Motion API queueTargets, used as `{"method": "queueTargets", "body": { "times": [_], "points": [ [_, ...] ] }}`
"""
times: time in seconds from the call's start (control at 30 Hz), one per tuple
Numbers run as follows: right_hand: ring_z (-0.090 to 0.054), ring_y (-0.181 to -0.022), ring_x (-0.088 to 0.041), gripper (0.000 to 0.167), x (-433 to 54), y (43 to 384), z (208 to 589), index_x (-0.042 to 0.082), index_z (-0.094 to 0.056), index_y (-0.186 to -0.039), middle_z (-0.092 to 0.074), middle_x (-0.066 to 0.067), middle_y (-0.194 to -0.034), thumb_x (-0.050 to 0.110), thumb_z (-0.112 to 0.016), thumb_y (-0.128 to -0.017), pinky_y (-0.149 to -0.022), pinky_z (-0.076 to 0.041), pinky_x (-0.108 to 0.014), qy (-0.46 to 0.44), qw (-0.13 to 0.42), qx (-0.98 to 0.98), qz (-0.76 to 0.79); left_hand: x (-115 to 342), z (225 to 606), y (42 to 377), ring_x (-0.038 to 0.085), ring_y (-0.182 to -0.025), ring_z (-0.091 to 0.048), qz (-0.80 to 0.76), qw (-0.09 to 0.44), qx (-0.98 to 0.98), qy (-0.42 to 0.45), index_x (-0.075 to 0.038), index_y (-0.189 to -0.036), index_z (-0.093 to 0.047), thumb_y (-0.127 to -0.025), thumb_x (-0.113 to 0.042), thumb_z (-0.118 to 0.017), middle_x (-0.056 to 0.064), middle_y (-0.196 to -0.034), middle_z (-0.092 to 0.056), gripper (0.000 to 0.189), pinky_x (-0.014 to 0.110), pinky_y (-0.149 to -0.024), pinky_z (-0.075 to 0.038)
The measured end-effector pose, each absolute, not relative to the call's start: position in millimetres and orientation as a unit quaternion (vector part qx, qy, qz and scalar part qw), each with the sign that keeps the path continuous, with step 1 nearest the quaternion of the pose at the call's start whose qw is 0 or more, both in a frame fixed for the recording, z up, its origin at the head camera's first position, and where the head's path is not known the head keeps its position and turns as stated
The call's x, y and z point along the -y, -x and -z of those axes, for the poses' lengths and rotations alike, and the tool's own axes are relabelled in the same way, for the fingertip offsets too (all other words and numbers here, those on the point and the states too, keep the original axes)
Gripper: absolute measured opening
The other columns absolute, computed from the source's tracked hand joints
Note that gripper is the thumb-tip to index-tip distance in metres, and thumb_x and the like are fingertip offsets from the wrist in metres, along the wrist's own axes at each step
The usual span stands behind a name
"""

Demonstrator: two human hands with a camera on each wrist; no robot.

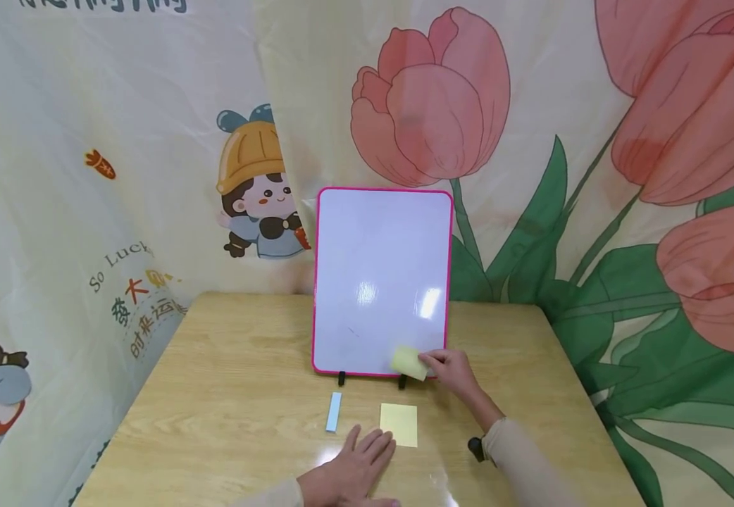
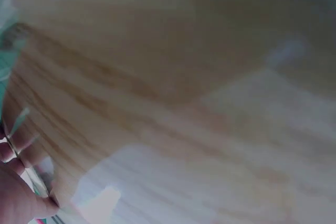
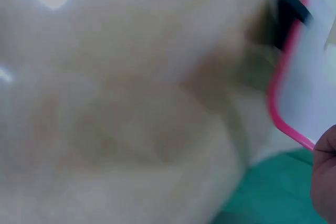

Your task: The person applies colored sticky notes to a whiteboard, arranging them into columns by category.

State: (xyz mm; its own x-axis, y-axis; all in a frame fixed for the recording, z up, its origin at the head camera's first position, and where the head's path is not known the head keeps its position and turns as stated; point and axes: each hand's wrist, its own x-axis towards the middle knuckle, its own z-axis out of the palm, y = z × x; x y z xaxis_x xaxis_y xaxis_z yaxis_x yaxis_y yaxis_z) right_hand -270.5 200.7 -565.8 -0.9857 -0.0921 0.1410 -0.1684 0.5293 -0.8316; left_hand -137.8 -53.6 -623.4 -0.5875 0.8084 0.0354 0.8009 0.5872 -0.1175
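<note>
My right hand [image 1: 454,371] pinches a pale yellow sticky note [image 1: 408,362] by its right edge, in front of the lower right part of a whiteboard [image 1: 380,282] with a pink frame. In the right wrist view, the right hand [image 3: 324,182] appears at the right edge beside the board's pink corner. My left hand [image 1: 353,470] rests on the table with its fingers extended, fingertips at the lower left corner of a square yellow sticky note pad [image 1: 400,424]. Only part of the left hand [image 2: 18,198] enters the left wrist view, at the lower left.
A narrow blue sticky strip [image 1: 333,412] lies left of the yellow pad. Two black feet, one of them the left foot [image 1: 341,378], support the leaning board on the wooden table [image 1: 234,366]. Behind the table hangs a printed cloth [image 1: 316,84] with tulips and cartoon figures.
</note>
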Motion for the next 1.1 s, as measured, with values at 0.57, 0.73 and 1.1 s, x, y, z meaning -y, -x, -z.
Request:
{"method": "queueTargets", "body": {
  "times": [0.57, 0.73, 1.1],
  "points": [
    [-0.068, -0.066, -0.022, 0.019, -185.1, 292.6, 506.3, 0.009, -0.079, -0.102, -0.075, -0.008, -0.079, 0.022, -0.067, -0.095, -0.053, -0.048, -0.022, -0.209, 0.078, 0.891, -0.397, 45.1, 618.6, 143.7, 0.02, -0.13, -0.048, -0.03, 0.065, 0.888, 0.454, -0.011, -0.142, -0.049, -0.092, -0.078, -0.021, 0.004, -0.14, -0.05, 0.088, 0.055, -0.102, -0.044],
    [-0.069, -0.072, -0.015, 0.018, -174.7, 299.3, 497.4, 0.006, -0.077, -0.107, -0.077, -0.009, -0.091, 0.008, -0.069, -0.091, -0.059, -0.055, -0.023, -0.288, 0.185, 0.879, -0.331, 49.9, 612.9, 146.7, 0.024, -0.132, -0.048, -0.024, 0.087, 0.886, 0.455, -0.015, -0.146, -0.046, -0.093, -0.077, -0.023, 0.007, -0.143, -0.048, 0.085, 0.055, -0.104, -0.042],
    [-0.07, -0.103, -0.03, 0.028, -150.5, 325.0, 479.1, -0.002, -0.073, -0.112, -0.072, -0.016, -0.112, -0.001, -0.073, -0.084, -0.083, -0.058, -0.037, -0.375, 0.363, 0.826, -0.212, 63.7, 586.1, 171.9, 0.031, -0.14, -0.036, 0.06, 0.141, 0.894, 0.421, -0.025, -0.156, -0.03, -0.095, -0.067, -0.039, 0.013, -0.153, -0.036, 0.075, 0.063, -0.108, -0.032]
  ]
}}
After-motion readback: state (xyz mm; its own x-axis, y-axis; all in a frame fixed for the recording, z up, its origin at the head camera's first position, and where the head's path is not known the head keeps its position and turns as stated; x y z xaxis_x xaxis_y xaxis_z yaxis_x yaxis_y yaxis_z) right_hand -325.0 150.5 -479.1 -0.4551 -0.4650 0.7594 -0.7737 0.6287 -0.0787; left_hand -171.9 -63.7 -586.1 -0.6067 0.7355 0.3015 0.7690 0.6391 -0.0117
